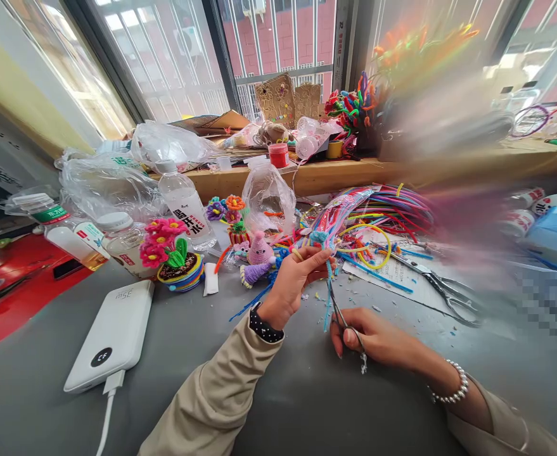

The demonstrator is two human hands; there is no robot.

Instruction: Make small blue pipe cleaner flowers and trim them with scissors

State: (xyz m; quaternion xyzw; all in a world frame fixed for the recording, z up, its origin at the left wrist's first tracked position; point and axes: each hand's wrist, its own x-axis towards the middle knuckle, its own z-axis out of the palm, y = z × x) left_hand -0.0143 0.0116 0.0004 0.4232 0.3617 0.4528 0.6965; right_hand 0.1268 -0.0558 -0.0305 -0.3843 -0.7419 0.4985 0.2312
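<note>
My left hand (295, 278) is closed in a pinch on a blue pipe cleaner (328, 297), which hangs down from the fingers. My right hand (377, 339) is closed on small scissors (341, 313), whose blades point up at the pipe cleaner's lower part. Both hands hover over the grey table (202, 329). Just left of my left hand lies a small purple pipe-cleaner figure (258, 256).
Loose coloured pipe cleaners (387, 212) pile up behind my hands. Larger scissors (442, 288) lie to the right. A white power bank (111, 332) with a cable, a pink flower pot craft (173, 256), water bottles (183, 202) and plastic bags stand at the left. A wooden sill (354, 171) holds clutter.
</note>
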